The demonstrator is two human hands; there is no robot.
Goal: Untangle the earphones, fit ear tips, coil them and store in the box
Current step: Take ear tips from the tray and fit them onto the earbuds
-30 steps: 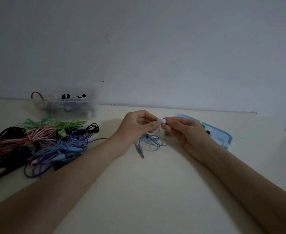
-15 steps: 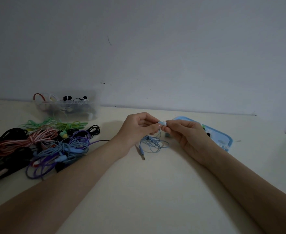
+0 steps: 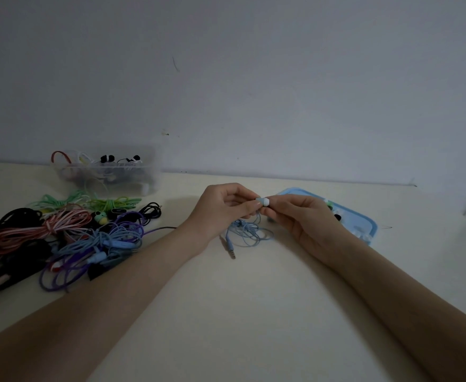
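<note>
both hands (image 3: 262, 209) meet: left (image 3: 226, 208) pinches the earbud (image 3: 258, 201), right (image 3: 303, 216) pinches the tip (image 3: 265, 202), pressed on, axis left-right.

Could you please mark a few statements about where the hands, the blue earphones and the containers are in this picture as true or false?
1. Both hands meet at a small earbud of the blue earphones. True.
2. The earphones' plug is held in the left hand. False: it lies on the table, below the hands.
3. The clear box stands at the wall on the left. True.
4. The blue tray lies left of the cable pile. False: it lies behind the right hand.
5. The clear box is empty. False: earphones show inside it.
</note>
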